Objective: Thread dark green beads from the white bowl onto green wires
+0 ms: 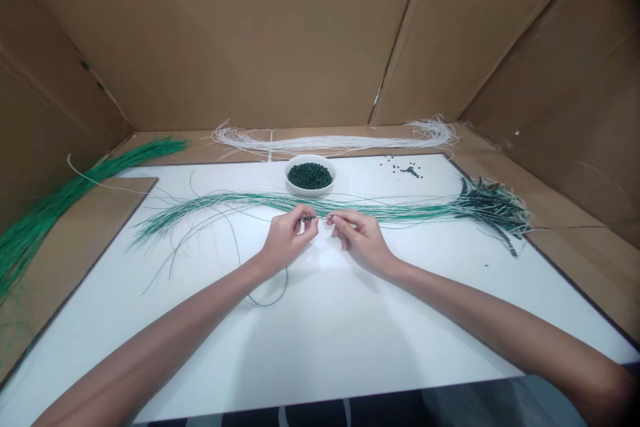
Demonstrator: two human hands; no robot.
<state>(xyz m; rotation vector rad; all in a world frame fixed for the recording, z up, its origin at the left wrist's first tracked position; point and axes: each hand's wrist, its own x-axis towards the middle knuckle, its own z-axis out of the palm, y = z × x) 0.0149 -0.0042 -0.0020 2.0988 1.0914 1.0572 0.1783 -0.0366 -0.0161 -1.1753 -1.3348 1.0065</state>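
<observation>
My left hand is closed in a pinch on a thin green strand; a short row of dark beads shows at its fingertips. The strand loops down below that wrist. Facing it, a small gap away, my right hand pinches something tiny, too small to make out. Just beyond both hands stands a white bowl filled with dark green beads. A long bundle of green strands runs behind the fingers, its right end covered in dark beads.
Loose dark beads lie on the white board, right of the bowl. At the back is a bundle of white strands. A thick green bundle lies on the left. Cardboard walls enclose the back and sides.
</observation>
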